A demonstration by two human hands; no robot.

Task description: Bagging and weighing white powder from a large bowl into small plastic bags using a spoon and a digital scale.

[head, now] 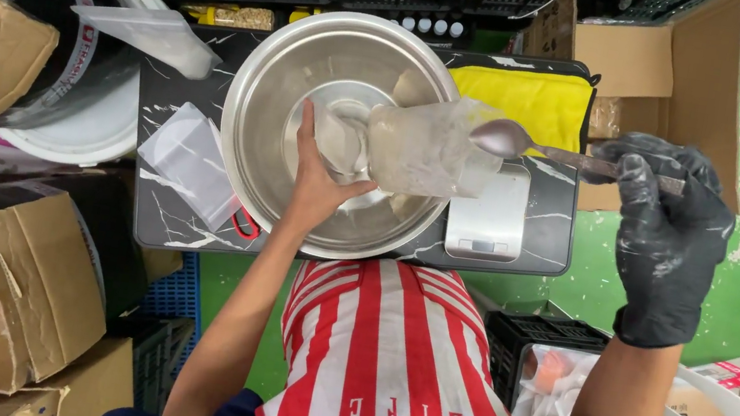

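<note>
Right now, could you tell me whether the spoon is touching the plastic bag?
Cannot tell. In the head view the spoon bowl overlaps the rim of the plastic bag, but whether it rests on it or hovers above is unclear.

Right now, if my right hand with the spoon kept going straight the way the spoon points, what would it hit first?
The right hand holds a metal spoon pointing left. Its bowl sits right at the mouth of the clear plastic bag held by the left hand, so it would probably meet the bag first, though depth is unclear.
</note>
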